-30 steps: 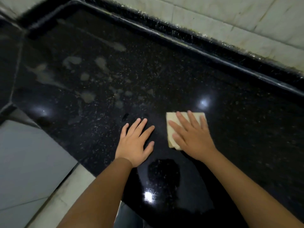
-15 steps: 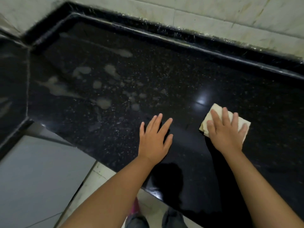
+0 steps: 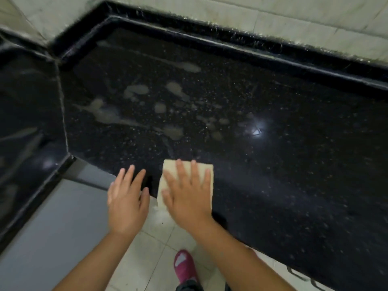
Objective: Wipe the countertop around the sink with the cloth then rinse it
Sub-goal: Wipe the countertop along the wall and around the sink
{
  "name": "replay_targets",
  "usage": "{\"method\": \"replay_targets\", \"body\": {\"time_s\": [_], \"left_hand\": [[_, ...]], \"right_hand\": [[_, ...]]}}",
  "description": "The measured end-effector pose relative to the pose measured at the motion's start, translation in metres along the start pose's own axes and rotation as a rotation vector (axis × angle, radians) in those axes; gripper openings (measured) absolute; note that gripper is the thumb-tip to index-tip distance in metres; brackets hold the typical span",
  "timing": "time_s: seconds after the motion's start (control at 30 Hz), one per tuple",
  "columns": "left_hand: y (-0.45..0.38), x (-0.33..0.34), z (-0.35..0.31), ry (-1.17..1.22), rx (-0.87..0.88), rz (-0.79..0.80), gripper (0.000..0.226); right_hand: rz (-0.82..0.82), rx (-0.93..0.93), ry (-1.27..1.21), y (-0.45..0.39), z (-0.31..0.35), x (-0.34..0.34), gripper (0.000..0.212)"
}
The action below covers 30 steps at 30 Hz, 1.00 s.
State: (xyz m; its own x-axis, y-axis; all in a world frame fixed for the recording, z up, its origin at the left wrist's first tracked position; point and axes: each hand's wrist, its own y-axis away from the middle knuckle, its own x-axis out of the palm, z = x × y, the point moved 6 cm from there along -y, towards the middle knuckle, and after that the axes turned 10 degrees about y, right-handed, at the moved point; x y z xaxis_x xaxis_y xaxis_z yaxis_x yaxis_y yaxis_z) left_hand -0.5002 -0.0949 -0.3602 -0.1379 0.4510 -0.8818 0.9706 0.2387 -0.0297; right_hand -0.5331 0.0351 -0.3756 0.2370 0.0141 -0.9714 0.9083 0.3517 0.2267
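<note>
Fingers of the left hand [image 3: 126, 203] are laid straight at the black countertop [image 3: 273, 164] edge, while beside it the cloth [image 3: 202, 168] is pressed flat under the spread right hand [image 3: 188, 196], pale smears [image 3: 109, 114] lying beyond, a pink shoe [image 3: 184, 265] below.

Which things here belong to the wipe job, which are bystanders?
Job: cloth under flat right hand; left hand at the edge; black countertop; pale smears.
Bystanders: pink slipper, floor tiles, wall tiles.
</note>
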Motion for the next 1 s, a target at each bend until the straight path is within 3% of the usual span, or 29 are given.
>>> {"method": "replay_targets", "body": {"time_s": [0.13,0.23,0.33,0.43,0.5,0.57,0.7,0.77,0.87,1.0], "left_hand": [[-0.034,-0.013,0.023,-0.022,-0.026,-0.048,0.046],[-0.053,-0.011,0.036,0.021,-0.050,-0.031,0.049],[-0.060,-0.001,0.039,-0.006,0.034,-0.002,0.050],[-0.061,0.001,0.042,-0.013,0.081,-0.055,0.051],[-0.060,0.000,0.043,0.010,0.089,-0.090,0.051],[-0.060,0.000,0.044,0.012,0.099,-0.110,0.051],[-0.062,0.000,0.044,0.008,0.099,-0.120,0.051],[-0.062,0.000,0.045,0.012,0.094,-0.119,0.051],[-0.061,0.000,0.044,0.006,0.095,-0.117,0.051],[-0.061,-0.002,0.043,-0.001,0.104,-0.133,0.050]], "right_hand": [[0.031,-0.001,0.020,0.033,-0.020,0.013,0.049],[0.060,0.205,0.112,0.060,-0.093,0.017,0.054],[0.143,0.475,0.066,0.064,-0.156,-0.002,0.054],[0.085,0.728,-0.083,0.034,-0.173,-0.019,0.050],[0.090,0.781,-0.102,-0.003,-0.159,-0.026,0.050],[0.126,0.726,-0.116,-0.046,-0.133,-0.028,0.051],[0.131,0.422,-0.067,-0.096,-0.055,-0.026,0.051],[0.104,0.264,-0.028,-0.089,-0.017,-0.020,0.052],[0.078,0.087,0.016,-0.049,0.014,-0.006,0.072],[0.087,0.136,0.086,0.009,-0.018,0.006,0.052]]}}
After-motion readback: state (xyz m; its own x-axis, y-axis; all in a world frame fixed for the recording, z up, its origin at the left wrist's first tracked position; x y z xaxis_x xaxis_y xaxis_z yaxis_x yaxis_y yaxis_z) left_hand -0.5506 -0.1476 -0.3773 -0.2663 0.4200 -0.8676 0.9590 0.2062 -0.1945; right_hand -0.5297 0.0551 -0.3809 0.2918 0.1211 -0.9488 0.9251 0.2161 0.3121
